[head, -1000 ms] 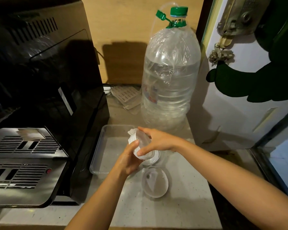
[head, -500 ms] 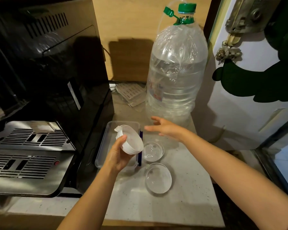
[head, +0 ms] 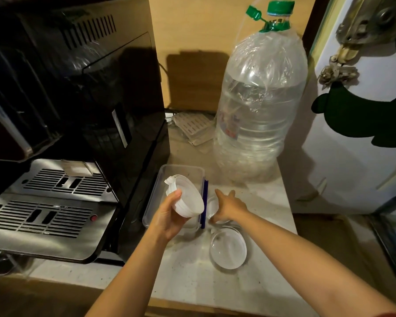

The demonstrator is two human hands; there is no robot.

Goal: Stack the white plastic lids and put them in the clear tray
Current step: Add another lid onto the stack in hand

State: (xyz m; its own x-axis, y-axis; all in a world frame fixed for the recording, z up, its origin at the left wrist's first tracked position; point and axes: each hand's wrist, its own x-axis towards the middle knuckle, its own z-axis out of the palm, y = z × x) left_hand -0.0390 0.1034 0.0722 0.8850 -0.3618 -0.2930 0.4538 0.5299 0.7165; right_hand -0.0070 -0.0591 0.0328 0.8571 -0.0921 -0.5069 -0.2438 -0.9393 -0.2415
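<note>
My left hand (head: 169,218) grips a tilted stack of white plastic lids (head: 188,197), held above the clear tray (head: 181,170). The tray is rectangular with a blue clip on its right side and stands beside the black machine. My right hand (head: 230,205) reaches down onto a small white lid (head: 212,205) lying on the counter just right of the tray; its fingers are spread over the lid and partly hide it. A larger round lid (head: 228,250) lies flat on the counter nearer to me.
A tall black coffee machine (head: 78,110) with a metal drip grille (head: 50,202) fills the left. A big water bottle (head: 261,110) with a green cap stands behind the tray. A white door (head: 357,133) closes the right side. The counter's front edge (head: 192,303) is close.
My right hand let go of the stack, then dropped onto the small lid on the counter. My left hand keeps the stack over the tray.
</note>
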